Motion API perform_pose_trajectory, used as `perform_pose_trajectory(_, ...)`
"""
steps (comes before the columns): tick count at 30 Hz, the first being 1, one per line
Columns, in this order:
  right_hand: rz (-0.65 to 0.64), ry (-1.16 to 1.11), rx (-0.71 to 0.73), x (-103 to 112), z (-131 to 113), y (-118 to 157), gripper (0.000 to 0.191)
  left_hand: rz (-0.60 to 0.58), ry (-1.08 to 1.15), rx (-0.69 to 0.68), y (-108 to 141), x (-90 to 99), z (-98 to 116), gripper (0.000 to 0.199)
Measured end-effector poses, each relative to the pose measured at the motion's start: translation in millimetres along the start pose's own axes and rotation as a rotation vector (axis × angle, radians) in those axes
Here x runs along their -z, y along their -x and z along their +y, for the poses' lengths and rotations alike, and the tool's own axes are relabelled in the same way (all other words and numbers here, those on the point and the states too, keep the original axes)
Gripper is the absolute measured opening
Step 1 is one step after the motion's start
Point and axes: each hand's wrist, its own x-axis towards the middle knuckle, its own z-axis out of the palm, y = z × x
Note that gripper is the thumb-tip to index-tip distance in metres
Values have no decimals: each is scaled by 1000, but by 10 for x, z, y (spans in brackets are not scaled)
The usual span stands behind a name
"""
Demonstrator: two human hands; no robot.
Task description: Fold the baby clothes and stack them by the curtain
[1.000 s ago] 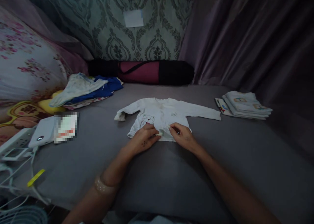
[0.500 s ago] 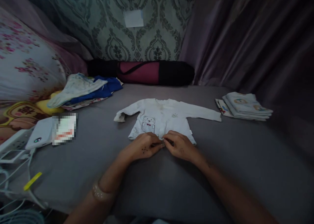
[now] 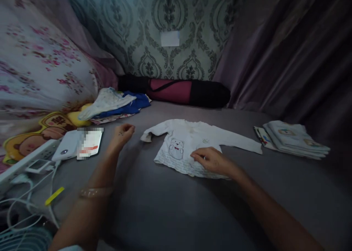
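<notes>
A small white long-sleeved baby top (image 3: 189, 141) lies spread on the grey bed sheet, a bear print on its front. One sleeve stretches out to the right; the cuff of the other is bent. Over the lower front of the top, my right hand (image 3: 214, 160) has thumb and forefinger closed together. Whether fabric is between those fingertips cannot be made out. My left hand (image 3: 124, 134) is off the garment, left of the bent cuff, its fingers curled closed with nothing visible in them.
Folded clothes (image 3: 294, 139) are stacked at the right. Loose clothes (image 3: 118, 104) lie at the back left, near a floral pillow (image 3: 46, 60). A phone (image 3: 92, 142), a white device (image 3: 66, 144), a power strip (image 3: 30, 163) and cables are on the left. A long black-and-maroon bag (image 3: 173, 91) lies along the wall.
My hands, together at the top's lower hem before, have parted. The left has moved away to the left, and the right sits higher over the front. The view has shifted.
</notes>
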Motion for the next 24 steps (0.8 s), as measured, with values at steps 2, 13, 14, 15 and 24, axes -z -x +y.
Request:
perform_pose_trajectory(2, 72, 8, -11, 23, 104, -308, 31, -64, -112, 90, -149, 29, -163, 16)
perform_pose_trajectory(13, 166, 225, -307, -469, 178, -1820, 44, -232, -153, 31, -530, -691, -27, 16)
perform_pose_trajectory(14, 164, 232, -345, -509, 198, -1853, 49, -236, -161, 22, -544, -713, -22, 15)
perform_pose_trajectory(15, 158, 240, -382, -545, 224, -1873, 55, -247, -170, 8, -553, -727, -23, 16)
perform_pose_trajectory(24, 223, 360, -363, -742, 367, -1814, 61, -420, -160, 19, -531, -812, 61, 35)
